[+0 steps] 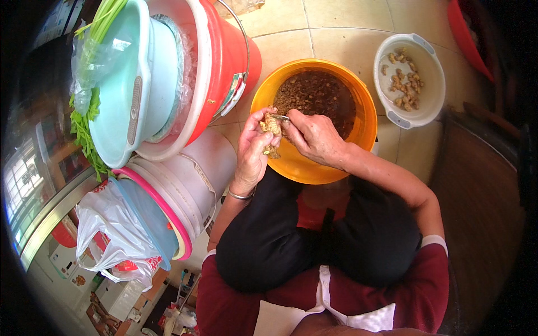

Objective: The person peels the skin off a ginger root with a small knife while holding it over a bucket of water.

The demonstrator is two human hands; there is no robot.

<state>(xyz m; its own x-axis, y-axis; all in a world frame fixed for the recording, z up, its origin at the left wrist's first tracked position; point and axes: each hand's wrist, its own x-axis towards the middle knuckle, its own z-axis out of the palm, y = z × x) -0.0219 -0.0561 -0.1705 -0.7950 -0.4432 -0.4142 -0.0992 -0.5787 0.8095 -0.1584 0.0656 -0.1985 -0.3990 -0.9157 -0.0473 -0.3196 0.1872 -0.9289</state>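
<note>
My left hand (254,149) holds a knobbly piece of ginger root (272,126) over the left rim of a yellow plastic bucket (302,166). With my right hand (315,135) I grip a small metal tool (280,117), its tip against the ginger; my fingers hide most of it, so its kind cannot be told. Dark brown, lumpy matter and murky liquid (321,94) lie inside the bucket, below both hands. To the right, a white two-handled basin (380,80) holds several ginger pieces (405,88) in what looks like shallow water.
At the left stand a red bucket (225,63) with a metal handle, stacked light-blue basins (119,113), leafy green stalks (101,25), pale stacked buckets (201,172) and a white plastic bag (117,227). A red basin (466,38) sits top right on the tiled floor (344,17). Dark furniture (475,201) borders the right.
</note>
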